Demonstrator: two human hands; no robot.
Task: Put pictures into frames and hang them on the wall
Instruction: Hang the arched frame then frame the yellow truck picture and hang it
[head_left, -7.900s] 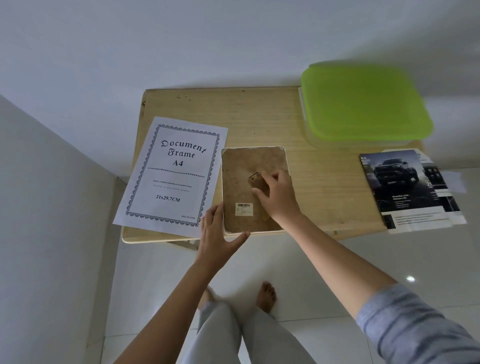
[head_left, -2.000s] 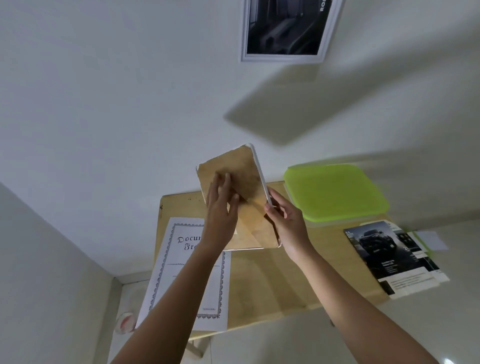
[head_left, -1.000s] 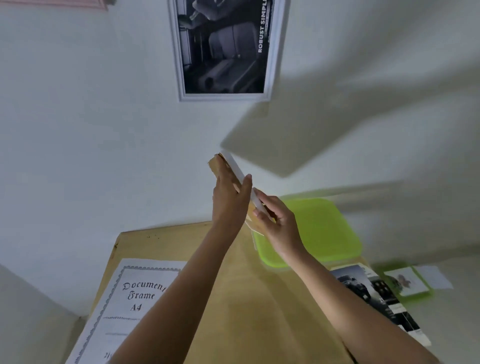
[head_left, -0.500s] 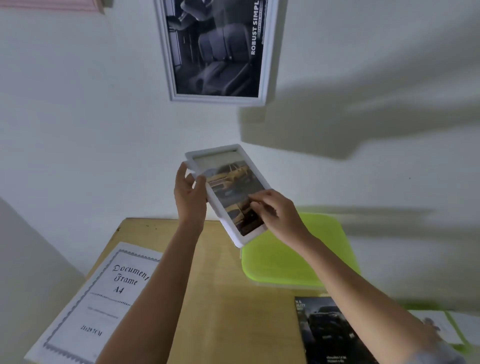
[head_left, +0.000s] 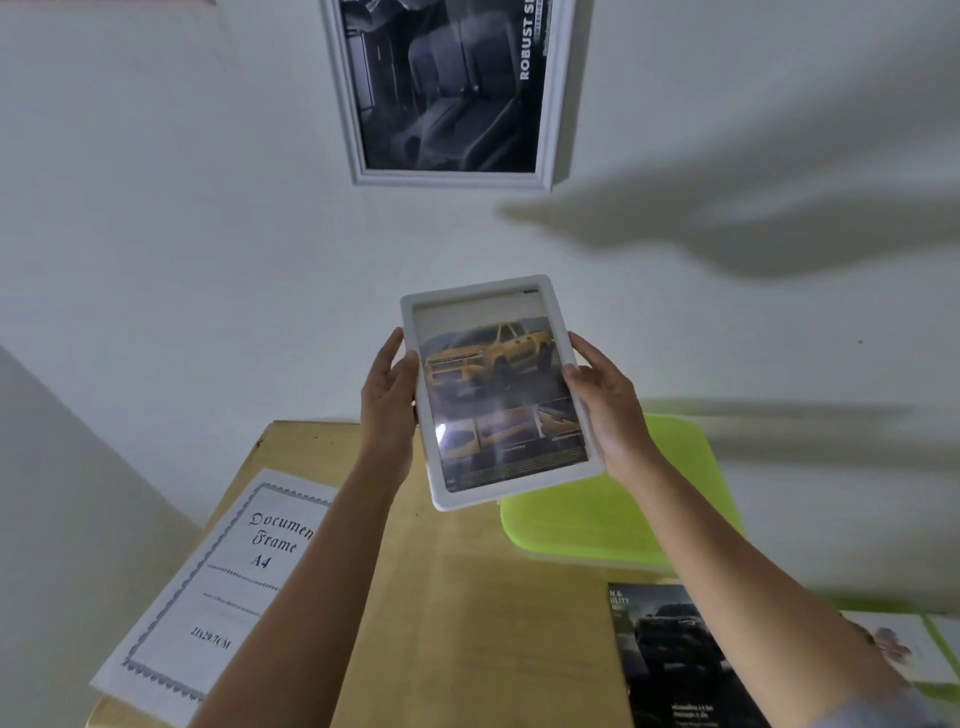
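A small white picture frame (head_left: 498, 389) with a yellow truck picture behind its glass faces me, held upright above the wooden table (head_left: 467, 597). My left hand (head_left: 389, 400) grips its left edge, thumb on the front. Along the right edge my right hand (head_left: 608, 410) grips it the same way. On the white wall above hangs a larger white frame (head_left: 447, 93) holding a dark car-seat picture.
A "Document Frame A4" paper sheet (head_left: 228, 587) lies on the table's left part. A lime green lidded box (head_left: 618, 499) sits at the back right. Dark car brochures (head_left: 670, 660) and a small card (head_left: 898, 644) lie at the right.
The frame was lifted from the table back-side up, then turned over so its picture side faces me. Both hands shifted to its left and right edges, and it now stands straighter.
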